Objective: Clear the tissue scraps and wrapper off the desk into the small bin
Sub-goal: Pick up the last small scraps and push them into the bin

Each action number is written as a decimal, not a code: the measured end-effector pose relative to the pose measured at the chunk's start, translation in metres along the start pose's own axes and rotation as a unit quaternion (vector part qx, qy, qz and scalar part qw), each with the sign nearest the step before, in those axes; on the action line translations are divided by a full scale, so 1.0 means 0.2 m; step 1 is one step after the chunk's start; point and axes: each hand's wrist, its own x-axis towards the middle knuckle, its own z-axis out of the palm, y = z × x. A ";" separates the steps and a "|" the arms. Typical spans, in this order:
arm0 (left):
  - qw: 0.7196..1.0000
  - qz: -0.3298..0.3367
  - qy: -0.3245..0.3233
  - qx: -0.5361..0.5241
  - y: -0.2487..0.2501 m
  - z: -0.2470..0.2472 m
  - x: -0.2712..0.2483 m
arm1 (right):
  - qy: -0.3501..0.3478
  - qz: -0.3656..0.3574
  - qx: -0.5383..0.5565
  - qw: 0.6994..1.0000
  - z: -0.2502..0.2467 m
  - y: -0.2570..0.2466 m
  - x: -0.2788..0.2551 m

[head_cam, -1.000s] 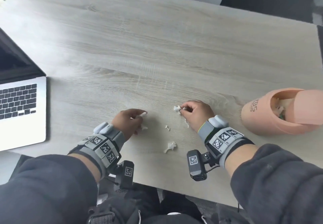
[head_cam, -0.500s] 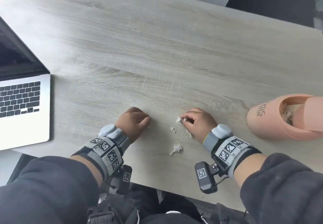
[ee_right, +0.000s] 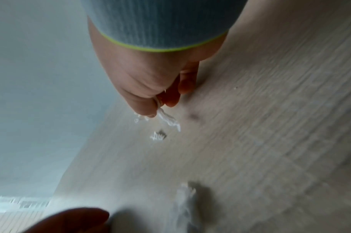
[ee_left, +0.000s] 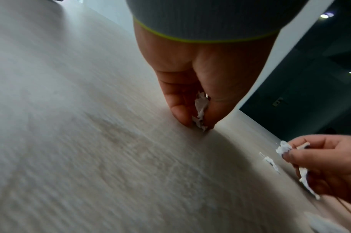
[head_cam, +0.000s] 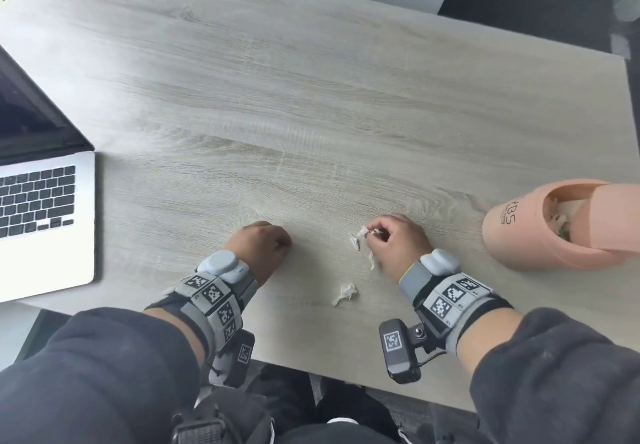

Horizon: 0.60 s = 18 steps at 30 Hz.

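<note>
My left hand is a curled fist on the desk, and the left wrist view shows its fingertips pinching white tissue scraps against the wood. My right hand pinches more scraps, with another strip hanging below the palm. A tiny scrap lies just left of that hand. A larger crumpled scrap lies loose nearer me, between both wrists. The small pink bin stands to the right with tissue inside its opening.
An open silver laptop sits at the left edge of the wooden desk. The desk's near edge runs just under my wrists. Dark floor shows beyond the far right corner.
My left hand's fingers have curled in over the scraps it was gathering. My right hand keeps its pinch and has drifted slightly toward the tiny scrap.
</note>
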 end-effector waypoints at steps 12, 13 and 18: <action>0.971 -0.154 -0.010 -0.185 0.00 -0.03 0.02 | -0.106 -0.061 -0.064 0.990 0.03 -0.02 -0.02; 0.968 -0.159 -0.005 -0.195 -0.01 -0.03 0.01 | -0.102 -0.061 -0.068 0.991 0.02 -0.01 -0.02; 0.932 -0.208 0.013 -0.297 0.01 -0.02 0.00 | -0.105 -0.049 -0.040 0.992 -0.02 0.04 -0.06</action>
